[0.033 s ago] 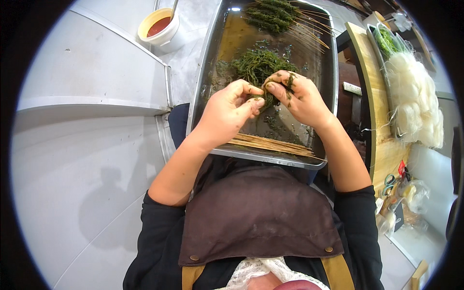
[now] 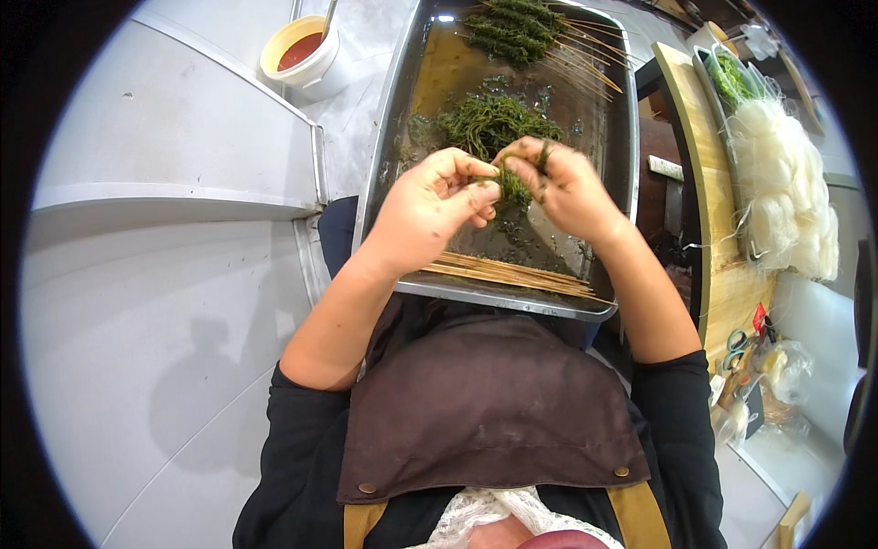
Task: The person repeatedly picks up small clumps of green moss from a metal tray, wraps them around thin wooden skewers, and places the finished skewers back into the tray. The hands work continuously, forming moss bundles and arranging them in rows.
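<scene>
Over a metal tray [image 2: 377,174] my two hands work close together at a small bunch of dark green seaweed strands [image 2: 515,189]. My left hand [image 2: 437,197] is closed, thumb and fingers pinching the bunch. Opposite it, my right hand [image 2: 567,188] is also closed on strands at the bunch's upper side; green bits cling to its fingers. Just beyond my fingertips lies a loose heap of the same seaweed [image 2: 494,123]. Bare bamboo skewers [image 2: 512,273] lie along the tray's near edge. Finished-looking seaweed skewers [image 2: 517,29] are stacked at the far end, sticks pointing right.
A white bucket [image 2: 315,73] with reddish sauce and a handle in it stands at far left. On the right, a wooden table [image 2: 722,247] bears a tray of pale noodle-like bundles [image 2: 777,192] and scissors [image 2: 736,341]. A grey panel [image 2: 174,256] stands to my left.
My right hand's fingers have shifted slightly up and curled differently, showing more of the green bunch between my hands. My left hand stays almost in place.
</scene>
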Tool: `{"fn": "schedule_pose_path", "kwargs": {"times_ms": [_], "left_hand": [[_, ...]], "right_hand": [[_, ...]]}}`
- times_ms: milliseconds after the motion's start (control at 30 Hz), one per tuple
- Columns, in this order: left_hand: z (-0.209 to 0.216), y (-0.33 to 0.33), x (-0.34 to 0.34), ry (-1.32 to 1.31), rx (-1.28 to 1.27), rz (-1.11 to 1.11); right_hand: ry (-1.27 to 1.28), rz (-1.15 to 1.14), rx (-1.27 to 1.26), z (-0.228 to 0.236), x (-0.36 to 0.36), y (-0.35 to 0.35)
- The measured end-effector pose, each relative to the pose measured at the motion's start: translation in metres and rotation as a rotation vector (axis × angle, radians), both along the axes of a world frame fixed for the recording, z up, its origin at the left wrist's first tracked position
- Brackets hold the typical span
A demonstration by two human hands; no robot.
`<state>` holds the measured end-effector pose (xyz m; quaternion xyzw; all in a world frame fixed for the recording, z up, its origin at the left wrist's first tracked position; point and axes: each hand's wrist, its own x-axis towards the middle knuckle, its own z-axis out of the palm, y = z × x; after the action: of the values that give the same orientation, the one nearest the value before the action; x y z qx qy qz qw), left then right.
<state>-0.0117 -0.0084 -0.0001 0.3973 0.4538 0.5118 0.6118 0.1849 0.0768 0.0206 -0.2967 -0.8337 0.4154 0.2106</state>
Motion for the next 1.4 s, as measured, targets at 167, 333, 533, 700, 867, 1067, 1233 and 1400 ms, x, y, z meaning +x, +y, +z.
{"fn": "schedule_pose_path", "kwargs": {"times_ms": [167,333,533,700,867,1067,1233,1400], "left_hand": [[0.002,0.001,0.006,0.609,0.205,0.222],[0.006,-0.001,0.004,0.066,-0.011,-0.097],[0.005,0.005,0.007,0.626,0.318,0.2],[0.012,0.001,0.006,0.473,0.048,-0.086],[0.012,0.004,0.006,-0.232,0.001,-0.027],[0.004,0.011,0.018,0.837,0.461,0.263],[0.014,0.005,0.006,0.751,0.358,-0.008],[0.015,0.004,0.004,-0.101,-0.037,-0.196]], "right_hand": [[-0.093,0.17,-0.098,0.005,0.005,0.003],[0.002,-0.073,-0.206,0.001,0.001,0.015],[-0.031,0.152,-0.14,0.001,0.012,-0.005],[0.101,0.109,-0.044,-0.002,0.025,0.027],[0.073,0.117,-0.563,-0.025,0.02,0.004],[-0.035,0.095,-0.228,-0.002,0.016,-0.004],[-0.035,0.127,0.136,0.019,0.026,0.025],[0.154,0.071,-0.456,-0.006,0.027,0.02]]}}
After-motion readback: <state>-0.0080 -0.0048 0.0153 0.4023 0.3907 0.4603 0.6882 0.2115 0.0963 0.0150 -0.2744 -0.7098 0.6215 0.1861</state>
